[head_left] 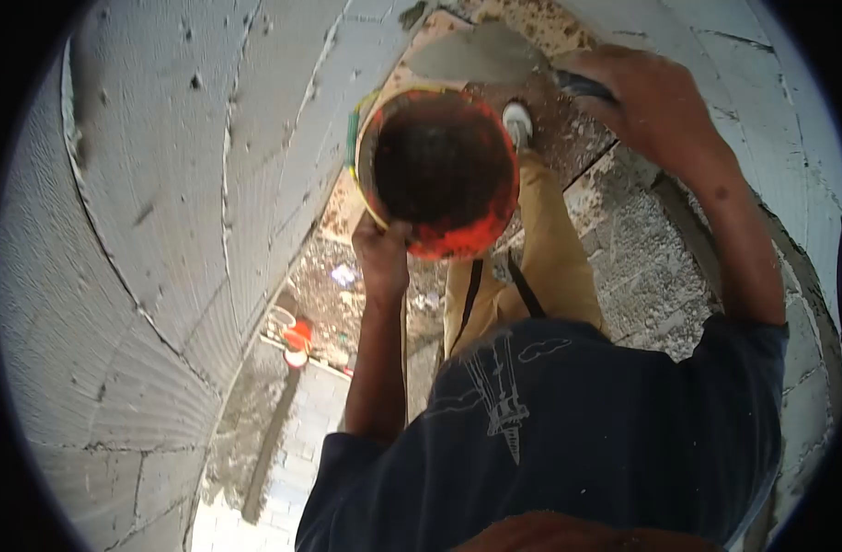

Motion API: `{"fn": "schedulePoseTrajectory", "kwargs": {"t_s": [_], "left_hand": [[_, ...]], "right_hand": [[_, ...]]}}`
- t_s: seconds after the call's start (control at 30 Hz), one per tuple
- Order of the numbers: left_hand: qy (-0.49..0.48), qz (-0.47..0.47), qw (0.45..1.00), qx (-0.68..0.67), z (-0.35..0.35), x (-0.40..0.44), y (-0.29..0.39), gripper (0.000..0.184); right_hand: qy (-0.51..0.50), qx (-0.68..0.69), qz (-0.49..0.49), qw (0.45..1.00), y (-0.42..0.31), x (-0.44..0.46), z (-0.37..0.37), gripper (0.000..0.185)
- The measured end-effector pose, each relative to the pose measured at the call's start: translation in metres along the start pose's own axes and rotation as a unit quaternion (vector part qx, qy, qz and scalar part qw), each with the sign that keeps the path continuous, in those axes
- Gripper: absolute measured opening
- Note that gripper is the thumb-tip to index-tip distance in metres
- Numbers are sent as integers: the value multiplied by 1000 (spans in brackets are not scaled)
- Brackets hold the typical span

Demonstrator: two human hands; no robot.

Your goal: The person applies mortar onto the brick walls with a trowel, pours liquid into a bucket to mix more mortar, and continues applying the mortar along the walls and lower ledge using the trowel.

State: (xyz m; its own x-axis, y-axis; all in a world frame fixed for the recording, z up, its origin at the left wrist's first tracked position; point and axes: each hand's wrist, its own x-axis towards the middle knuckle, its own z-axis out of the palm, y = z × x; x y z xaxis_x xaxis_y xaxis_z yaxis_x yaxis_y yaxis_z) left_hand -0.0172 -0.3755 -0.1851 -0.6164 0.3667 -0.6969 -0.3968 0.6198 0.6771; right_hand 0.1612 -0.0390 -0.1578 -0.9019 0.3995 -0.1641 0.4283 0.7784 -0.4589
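Observation:
An orange bucket (481,225), dark inside with grey smears on its rim, is tilted so that its opening faces the camera. My left hand (381,258) is closed on the near left edge of its rim. At the upper right, my right hand (646,106) grips the dark handle of a trowel (485,53). The trowel's broad blade is coated in grey material and lies just beyond the bucket's far rim. The bottom of the bucket is too dark to make out.
A grey block wall (163,184) with mortar joints rises on the left, and another block wall (812,110) curves along the right. Rubble and dust (646,276) cover the ground beside my legs. A small red-orange object (298,335) lies lower left.

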Motion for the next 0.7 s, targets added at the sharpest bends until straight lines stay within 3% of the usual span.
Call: {"fn": "schedulePoseTrajectory", "kwargs": {"t_s": [0.1,0.17,0.27,0.37,0.47,0.57,0.7], "left_hand": [[12,48,997,-67,4,-3,8,27],[15,84,995,-59,4,-1,12,26],[29,120,990,-68,9,2,32,25],[53,143,986,-61,4,-5,46,24],[54,192,978,-60,5,-11,55,23],[51,229,970,-61,13,-19,66,21],[15,223,972,-74,13,-22,64,28]], "right_hand": [[-54,9,-55,997,-27,1,78,26],[-108,-53,-17,993,-49,13,131,24],[-164,-102,-50,980,-85,22,136,24],[-1,-6,-117,993,-61,16,100,24],[111,-137,-144,974,-36,22,81,24],[-191,-23,-54,980,-52,36,95,28],[-207,141,-42,967,-76,28,134,31]]}}
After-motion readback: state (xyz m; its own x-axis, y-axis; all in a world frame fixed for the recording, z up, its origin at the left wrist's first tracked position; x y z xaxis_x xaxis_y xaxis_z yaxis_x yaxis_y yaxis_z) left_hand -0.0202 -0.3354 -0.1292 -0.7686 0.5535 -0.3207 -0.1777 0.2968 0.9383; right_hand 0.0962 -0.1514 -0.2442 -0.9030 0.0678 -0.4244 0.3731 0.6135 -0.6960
